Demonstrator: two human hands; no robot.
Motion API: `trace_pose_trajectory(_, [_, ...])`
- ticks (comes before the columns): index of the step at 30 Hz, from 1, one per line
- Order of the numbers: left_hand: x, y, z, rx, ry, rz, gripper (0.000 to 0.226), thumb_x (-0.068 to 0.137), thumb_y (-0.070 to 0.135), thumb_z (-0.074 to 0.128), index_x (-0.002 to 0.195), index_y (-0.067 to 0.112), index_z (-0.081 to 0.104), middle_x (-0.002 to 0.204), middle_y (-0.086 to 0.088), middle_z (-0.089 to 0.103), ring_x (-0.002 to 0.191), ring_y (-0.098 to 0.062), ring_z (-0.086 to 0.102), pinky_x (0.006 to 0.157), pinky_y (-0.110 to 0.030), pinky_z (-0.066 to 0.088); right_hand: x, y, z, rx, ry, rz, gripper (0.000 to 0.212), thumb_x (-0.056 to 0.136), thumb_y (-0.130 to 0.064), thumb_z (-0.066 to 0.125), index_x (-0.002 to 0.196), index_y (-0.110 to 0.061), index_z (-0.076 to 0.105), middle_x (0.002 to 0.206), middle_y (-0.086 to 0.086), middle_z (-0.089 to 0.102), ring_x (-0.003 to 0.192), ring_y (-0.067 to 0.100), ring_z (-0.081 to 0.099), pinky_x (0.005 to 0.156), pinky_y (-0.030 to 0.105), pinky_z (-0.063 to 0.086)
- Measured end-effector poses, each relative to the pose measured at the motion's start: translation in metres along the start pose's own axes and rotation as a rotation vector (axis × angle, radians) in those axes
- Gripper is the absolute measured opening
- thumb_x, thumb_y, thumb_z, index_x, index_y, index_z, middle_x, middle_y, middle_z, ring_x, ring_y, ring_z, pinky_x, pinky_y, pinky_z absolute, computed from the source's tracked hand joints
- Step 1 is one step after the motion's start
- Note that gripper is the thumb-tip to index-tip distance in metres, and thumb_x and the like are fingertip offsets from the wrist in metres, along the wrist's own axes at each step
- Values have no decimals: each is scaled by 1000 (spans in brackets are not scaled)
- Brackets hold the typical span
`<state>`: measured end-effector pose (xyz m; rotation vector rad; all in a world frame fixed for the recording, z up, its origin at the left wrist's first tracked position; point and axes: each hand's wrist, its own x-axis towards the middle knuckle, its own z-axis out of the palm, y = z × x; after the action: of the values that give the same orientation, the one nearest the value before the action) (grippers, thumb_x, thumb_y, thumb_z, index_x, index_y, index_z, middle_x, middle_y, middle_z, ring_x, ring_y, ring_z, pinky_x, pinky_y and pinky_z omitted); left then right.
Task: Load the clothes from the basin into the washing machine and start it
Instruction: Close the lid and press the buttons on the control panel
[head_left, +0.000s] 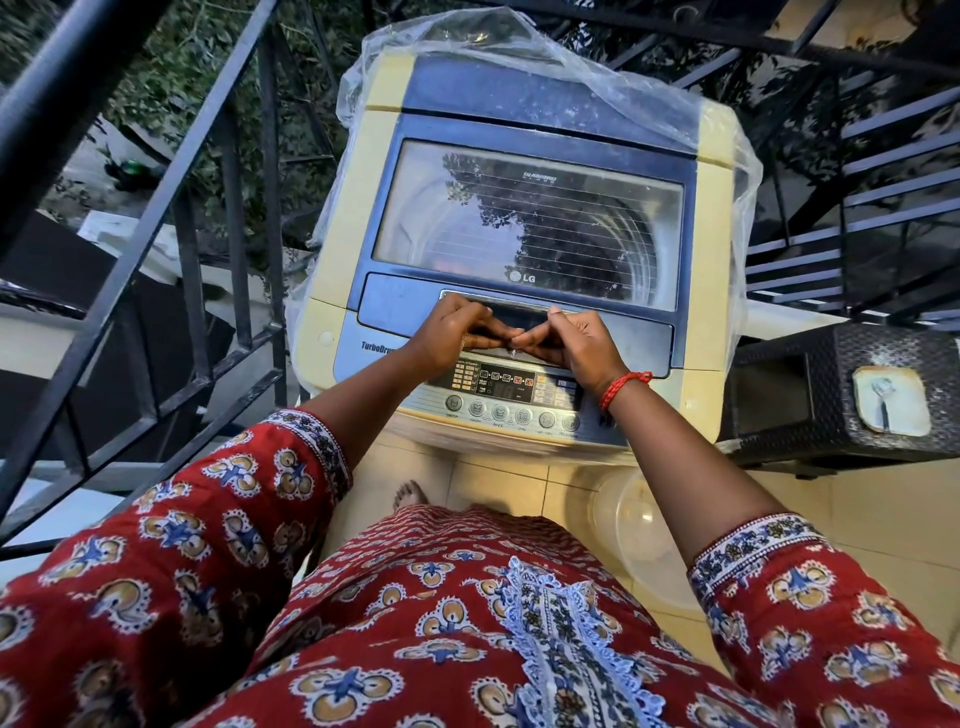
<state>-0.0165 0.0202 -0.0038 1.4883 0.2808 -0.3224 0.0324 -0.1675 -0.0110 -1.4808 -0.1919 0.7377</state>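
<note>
Material: yellowed cream plastic and blue trim make up the washing machine (519, 249), with a loose clear plastic cover (571, 67) pushed back over its rear edge.
Lid: the glass-paned lid (530, 218) lies flat and closed; the steel drum shows through it.
Lid axis: its long side runs left to right across the machine, hinge at the far edge, handle recess (519, 306) at the near edge, facing me.
My left hand: left hand (452, 335) has its fingers curled into the recess, gripping the lid's near edge.
My right hand: right hand (571, 343) does the same just beside it, fingers hooked under the edge, knuckles nearly touching the other hand.
Step in hand: I judge I am about to lift the lid, before any loading.
Doing it well: pull up evenly with both hands from the middle of the near edge so the lid folds back straight, and keep my wrists off the control panel (511, 389) just below them.
Basin: a pale basin (639, 525) sits on the floor at the machine's front right corner, partly hidden by my arm; I cannot tell what is in it.
</note>
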Motion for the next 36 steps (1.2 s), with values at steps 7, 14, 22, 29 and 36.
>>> trace_pose_trajectory(7, [2, -2, -1, -16, 1, 0, 40, 98, 1, 29, 97, -24, 60, 104, -33, 65, 87, -20, 71, 81, -28, 58, 1, 2, -1, -20, -3, -5, 50, 104, -22, 36, 80, -2, 75, 88, 16, 75, 99, 31, 69, 95, 43, 52])
trace_pose_trajectory(14, [0, 0, 0, -10, 3, 4, 40, 99, 2, 29, 91, -18, 63, 102, -29, 66, 86, -18, 71, 82, -28, 58, 2, 4, -2, -28, 1, -11, 49, 102, -24, 37, 80, -3, 76, 90, 18, 74, 99, 32, 69, 95, 45, 52])
trace_pose_trajectory(22, [0, 0, 1, -22, 5, -4, 40, 99, 1, 29, 94, -20, 62, 100, -27, 67, 85, -17, 72, 80, -26, 58, 2, 3, 0, -4, -10, -10, 51, 104, -21, 35, 77, -6, 76, 86, 16, 75, 98, 29, 69, 91, 37, 55])
trace_pose_trajectory(29, [1, -1, 0, -13, 7, 2, 40, 98, 1, 29, 98, -25, 60, 103, -32, 66, 88, -23, 71, 82, -30, 58, 1, 2, 0, 0, -10, -14, 51, 104, -19, 34, 78, -5, 75, 84, 13, 75, 96, 29, 70, 87, 33, 56])
trace_pose_trajectory(36, [-1, 2, 1, -21, 5, 5, 40, 98, 0, 29, 96, -21, 62, 100, -29, 67, 87, -21, 71, 83, -31, 58, 1, 2, 0, -6, -6, -11, 52, 104, -20, 34, 77, -7, 76, 85, 15, 75, 95, 27, 70, 85, 31, 56])
